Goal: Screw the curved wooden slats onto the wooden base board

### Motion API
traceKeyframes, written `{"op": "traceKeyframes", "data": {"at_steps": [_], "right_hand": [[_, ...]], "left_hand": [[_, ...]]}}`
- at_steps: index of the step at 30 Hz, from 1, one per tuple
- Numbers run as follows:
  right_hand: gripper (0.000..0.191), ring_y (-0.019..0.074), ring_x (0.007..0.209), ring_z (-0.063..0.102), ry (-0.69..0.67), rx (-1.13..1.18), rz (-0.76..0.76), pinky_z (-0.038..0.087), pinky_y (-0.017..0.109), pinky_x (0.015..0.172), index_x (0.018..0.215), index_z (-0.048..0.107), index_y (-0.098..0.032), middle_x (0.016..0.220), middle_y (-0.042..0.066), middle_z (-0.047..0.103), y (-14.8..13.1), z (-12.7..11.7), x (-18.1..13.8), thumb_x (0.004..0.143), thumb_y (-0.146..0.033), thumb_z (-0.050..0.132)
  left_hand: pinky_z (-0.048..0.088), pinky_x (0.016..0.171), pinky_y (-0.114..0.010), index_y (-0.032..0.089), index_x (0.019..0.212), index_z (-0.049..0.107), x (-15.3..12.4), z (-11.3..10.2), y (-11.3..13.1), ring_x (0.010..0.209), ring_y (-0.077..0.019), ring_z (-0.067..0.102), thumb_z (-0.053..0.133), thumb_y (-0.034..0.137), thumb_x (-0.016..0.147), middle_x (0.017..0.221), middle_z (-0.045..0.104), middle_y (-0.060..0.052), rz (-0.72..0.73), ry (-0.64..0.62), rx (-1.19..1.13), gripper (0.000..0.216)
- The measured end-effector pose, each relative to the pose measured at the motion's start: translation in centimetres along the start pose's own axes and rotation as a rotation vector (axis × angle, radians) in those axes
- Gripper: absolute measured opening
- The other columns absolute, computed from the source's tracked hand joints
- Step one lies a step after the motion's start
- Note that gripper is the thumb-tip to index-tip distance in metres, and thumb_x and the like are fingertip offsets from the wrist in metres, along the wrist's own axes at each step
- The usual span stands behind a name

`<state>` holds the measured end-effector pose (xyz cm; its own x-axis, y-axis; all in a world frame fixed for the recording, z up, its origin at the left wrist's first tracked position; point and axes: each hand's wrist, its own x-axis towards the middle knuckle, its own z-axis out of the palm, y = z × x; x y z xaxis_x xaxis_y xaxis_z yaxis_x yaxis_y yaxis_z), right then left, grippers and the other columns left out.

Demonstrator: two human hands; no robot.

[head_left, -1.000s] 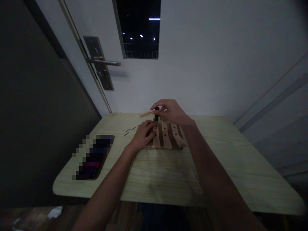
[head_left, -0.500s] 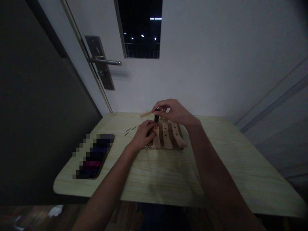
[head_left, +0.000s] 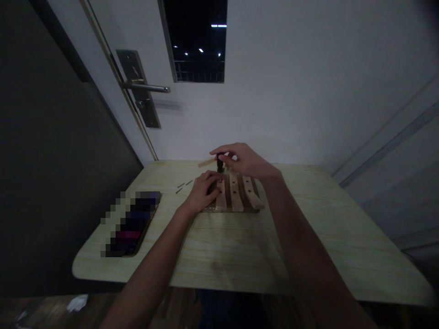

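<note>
My right hand [head_left: 236, 157] is closed round the black handle of a screwdriver [head_left: 220, 163], held upright. The screwdriver's tip points down at the upper end of a pale wooden piece [head_left: 221, 201], the leftmost of three. My left hand [head_left: 203, 192] grips that piece, thumb and fingers either side of the tip; whether a screw is under the tip I cannot tell. A second wooden piece [head_left: 236, 201] and a curved third wooden piece [head_left: 254, 197], each with two dark holes, lie beside it over a brown base [head_left: 245, 201].
Several loose screws [head_left: 180, 188] lie left of my left hand. A phone [head_left: 137, 228], partly blurred out, rests at the table's left. Behind my right hand a thin wooden strip [head_left: 205, 162] shows. The table [head_left: 325, 228] meets a white door with a metal handle [head_left: 151, 87].
The right hand's fingers have shifted slightly on the screwdriver handle, the index finger now stretched further over its top. The whole view has moved slightly; the left hand keeps its place.
</note>
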<state>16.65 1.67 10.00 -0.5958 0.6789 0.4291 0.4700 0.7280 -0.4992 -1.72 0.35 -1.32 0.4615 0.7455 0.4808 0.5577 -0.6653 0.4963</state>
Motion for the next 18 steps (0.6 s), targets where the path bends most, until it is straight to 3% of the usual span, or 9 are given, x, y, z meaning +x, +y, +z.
{"op": "traceKeyframes", "data": {"at_steps": [5,10,14,18], "right_hand": [[0.017,0.0127,0.075,0.06,0.029,0.038,0.001,0.042,0.025,0.069,0.093,0.068,-0.018,0.087,0.002,0.069,-0.44,-0.08,0.21,0.085,-0.031,0.06],[0.017,0.0113,0.066,0.056,0.157,0.002,0.08,0.041,0.025,0.065,0.078,0.064,-0.015,0.075,0.002,0.065,-0.46,0.45,0.47,0.078,-0.032,0.069],[0.014,0.01,0.061,0.056,0.117,0.085,0.093,0.044,0.026,0.065,0.089,0.068,-0.014,0.082,0.004,0.067,-0.13,0.73,0.57,0.085,-0.025,0.06],[0.027,0.0108,0.059,0.058,0.035,0.088,0.135,0.046,0.027,0.063,0.108,0.068,-0.012,0.084,0.006,0.069,0.1,0.45,0.39,0.09,-0.021,0.049]], "left_hand": [[0.042,0.095,-0.042,0.017,0.113,0.06,-0.04,-0.04,-0.11,0.11,-0.0257,0.052,0.049,0.031,0.084,0.119,0.056,-0.01,-0.001,-0.01,0.024,0.034],[0.041,0.097,-0.042,0.018,0.111,0.06,-0.07,-0.01,-0.2,0.113,-0.0256,0.051,0.049,0.03,0.084,0.12,0.055,-0.01,0.012,0.003,0.011,0.032],[0.042,0.095,-0.042,0.019,0.11,0.06,-0.02,0.02,-0.26,0.109,-0.0249,0.053,0.049,0.033,0.084,0.118,0.057,-0.009,0.025,0.005,-0.012,0.032],[0.041,0.096,-0.043,0.018,0.112,0.059,-0.01,0.07,-0.27,0.112,-0.0257,0.052,0.049,0.034,0.084,0.12,0.056,-0.01,0.021,0.002,-0.015,0.034]]}}
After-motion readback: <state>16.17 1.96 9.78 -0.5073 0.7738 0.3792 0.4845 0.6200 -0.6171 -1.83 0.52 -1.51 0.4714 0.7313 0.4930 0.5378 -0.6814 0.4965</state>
